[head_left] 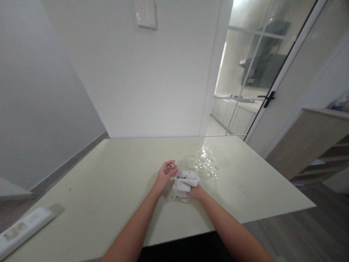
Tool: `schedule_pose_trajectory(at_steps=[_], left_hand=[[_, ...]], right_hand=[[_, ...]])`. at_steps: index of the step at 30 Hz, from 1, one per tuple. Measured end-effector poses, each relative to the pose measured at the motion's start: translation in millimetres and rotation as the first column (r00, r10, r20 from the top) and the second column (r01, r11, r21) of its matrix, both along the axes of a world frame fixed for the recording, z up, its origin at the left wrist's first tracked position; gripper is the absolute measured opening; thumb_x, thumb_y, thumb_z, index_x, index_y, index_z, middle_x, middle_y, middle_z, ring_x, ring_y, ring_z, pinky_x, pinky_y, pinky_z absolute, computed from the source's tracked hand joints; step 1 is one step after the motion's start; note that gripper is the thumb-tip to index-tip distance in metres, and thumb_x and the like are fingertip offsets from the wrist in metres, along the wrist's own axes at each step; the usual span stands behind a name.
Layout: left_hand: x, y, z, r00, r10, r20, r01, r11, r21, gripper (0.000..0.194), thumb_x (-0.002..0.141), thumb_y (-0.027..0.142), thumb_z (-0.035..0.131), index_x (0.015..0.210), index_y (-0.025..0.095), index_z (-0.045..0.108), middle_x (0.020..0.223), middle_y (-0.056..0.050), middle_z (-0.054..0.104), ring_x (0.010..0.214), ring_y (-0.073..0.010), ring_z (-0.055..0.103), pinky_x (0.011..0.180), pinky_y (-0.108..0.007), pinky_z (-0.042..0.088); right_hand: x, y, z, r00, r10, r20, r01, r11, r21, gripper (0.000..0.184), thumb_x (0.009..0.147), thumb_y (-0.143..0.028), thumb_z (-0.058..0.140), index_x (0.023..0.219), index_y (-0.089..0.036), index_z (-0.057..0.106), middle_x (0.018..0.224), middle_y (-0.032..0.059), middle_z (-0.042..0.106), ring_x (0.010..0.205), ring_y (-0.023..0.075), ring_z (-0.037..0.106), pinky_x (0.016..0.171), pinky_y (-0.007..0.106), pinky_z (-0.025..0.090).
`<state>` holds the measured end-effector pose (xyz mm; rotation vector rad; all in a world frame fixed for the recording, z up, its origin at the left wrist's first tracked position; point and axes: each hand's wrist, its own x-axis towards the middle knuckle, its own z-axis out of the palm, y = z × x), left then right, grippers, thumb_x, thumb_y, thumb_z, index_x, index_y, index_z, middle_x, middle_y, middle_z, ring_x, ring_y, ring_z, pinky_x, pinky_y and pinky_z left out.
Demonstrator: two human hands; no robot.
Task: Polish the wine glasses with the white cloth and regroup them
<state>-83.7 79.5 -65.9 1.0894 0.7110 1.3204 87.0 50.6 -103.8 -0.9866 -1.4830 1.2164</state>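
Observation:
My left hand is closed around a small clear glass object, its exact kind hard to make out. A white cloth is bunched against the lower end of that object. My right hand grips the cloth from the right, and folds of fabric cover most of its fingers. Just beyond the cloth, to the right, several clear glass pieces stand or lie close together on the pale table. Their outlines overlap and blur.
A long white box or strip lies at the table's left front edge. Behind the table rises a white wall with a switch plate. To the right are a glazed door and a wooden shelf unit.

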Motion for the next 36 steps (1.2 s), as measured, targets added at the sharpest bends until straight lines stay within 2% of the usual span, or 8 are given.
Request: schedule_pose_trajectory(at_steps=[2,6,10,13,18,22,26,36], left_hand=[[-2,-3,1.0,0.989,-0.142,0.045,0.143,0.989,-0.02,0.056,0.066,0.037,0.085,0.114,0.018,0.062,0.109,-0.01,0.072,0.094,-0.0222,0.069,0.081,-0.032,0.05],[-6,-8,5.6,0.928,-0.353,0.118,0.357,0.934,-0.008,0.063,0.065,0.041,0.087,0.118,0.018,0.06,0.124,-0.016,0.068,0.105,-0.0282,0.068,0.087,-0.037,0.051],[-8,-3,9.4,0.97,-0.199,0.141,0.202,0.979,-0.009,0.055,0.073,0.039,0.082,0.119,0.019,0.061,0.126,-0.015,0.067,0.102,-0.0234,0.069,0.084,-0.032,0.052],[-15,7,9.5,0.967,-0.042,0.25,0.048,0.999,-0.017,0.051,0.074,0.044,0.08,0.115,0.02,0.063,0.128,-0.012,0.066,0.103,-0.0216,0.068,0.082,-0.031,0.053],[-28,19,8.4,0.913,0.175,0.37,-0.165,0.985,-0.06,0.041,0.078,0.05,0.074,0.109,0.025,0.063,0.13,-0.005,0.065,0.109,-0.0164,0.065,0.088,-0.027,0.052],[-20,9,8.4,0.98,0.06,0.192,-0.078,0.993,0.091,0.057,0.075,0.045,0.078,0.123,0.026,0.054,0.132,-0.011,0.063,0.107,-0.0203,0.067,0.091,-0.034,0.052],[-6,-9,1.9,0.993,-0.065,-0.104,0.09,0.959,0.268,0.082,0.071,0.041,0.082,0.139,0.027,0.039,0.124,-0.015,0.066,0.101,-0.0253,0.07,0.087,-0.04,0.054],[4,-28,-7.4,0.782,0.191,-0.593,0.303,0.715,0.63,0.063,0.063,0.035,0.088,0.122,0.027,0.064,0.123,-0.014,0.068,0.116,-0.0313,0.064,0.099,-0.043,0.05]], right_hand=[[-1,-6,1.3,0.989,0.128,-0.08,-0.137,0.982,-0.132,0.025,0.069,-0.043,0.07,0.081,-0.021,0.071,0.079,0.0042,0.069,0.082,0.0232,0.065,0.08,0.038,0.053],[-5,-12,0.9,0.879,0.324,-0.351,-0.45,0.807,-0.382,0.042,0.072,-0.054,0.066,0.085,-0.014,0.07,0.06,0.0018,0.064,0.055,0.0157,0.059,0.057,0.028,0.048],[-11,3,-3.2,0.908,-0.153,-0.39,-0.011,0.922,-0.386,0.035,0.066,-0.046,0.077,0.088,-0.02,0.069,0.084,0.0027,0.072,0.076,0.0193,0.066,0.076,0.034,0.053],[-12,15,-7.6,0.844,-0.389,-0.37,0.271,0.903,-0.333,0.034,0.065,-0.043,0.078,0.092,-0.024,0.07,0.105,0.003,0.072,0.105,0.0246,0.064,0.097,0.041,0.048],[-13,9,-10.0,0.859,-0.265,-0.439,0.073,0.911,-0.406,0.04,0.062,-0.042,0.079,0.096,-0.022,0.07,0.105,0.0046,0.074,0.11,0.0276,0.064,0.101,0.043,0.047],[-21,2,-4.2,0.855,-0.106,-0.508,-0.112,0.918,-0.379,0.038,0.065,-0.043,0.076,0.096,-0.023,0.07,0.103,0.0041,0.075,0.107,0.0258,0.066,0.102,0.04,0.047],[-23,4,4.9,0.84,-0.17,-0.515,-0.093,0.89,-0.446,0.041,0.066,-0.049,0.074,0.095,-0.02,0.068,0.087,0.004,0.075,0.093,0.0263,0.07,0.093,0.042,0.051],[-15,14,-3.4,0.965,-0.225,-0.134,0.181,0.944,-0.277,0.008,0.062,-0.021,0.069,0.061,-0.024,0.062,0.071,0.0034,0.068,0.079,0.0244,0.063,0.081,0.038,0.053]])
